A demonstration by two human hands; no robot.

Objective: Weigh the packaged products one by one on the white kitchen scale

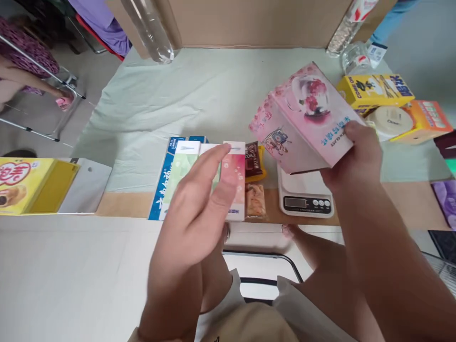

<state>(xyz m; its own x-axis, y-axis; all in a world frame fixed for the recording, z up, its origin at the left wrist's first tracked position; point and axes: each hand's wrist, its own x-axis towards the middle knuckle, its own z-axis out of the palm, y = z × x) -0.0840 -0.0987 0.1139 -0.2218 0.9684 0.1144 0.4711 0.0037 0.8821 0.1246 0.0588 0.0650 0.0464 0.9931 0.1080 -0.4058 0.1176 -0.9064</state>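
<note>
My right hand (361, 154) grips a pink box (309, 121) by its lower right corner. The box is tilted in the air, with a glass teapot and flowers printed on it, above a white kitchen scale (306, 202). Over a row of slim boxes, green (181, 166) and pink-red (238, 190), my left hand (197, 204) hovers with fingers stretched out and holds nothing. A blue box (164, 180) lies under their left side. Between these boxes and the scale are a brown packet (252, 159) and a small clear-wrapped snack (255, 199).
Yellow (377, 90) and orange (431, 118) boxes and a white-lidded jar (390, 121) stand at the right. Plastic bottles (153, 33) are at the back by a cardboard panel (249, 23). A yellow box (28, 185) is far left; another person's hand (64, 100) shows beyond.
</note>
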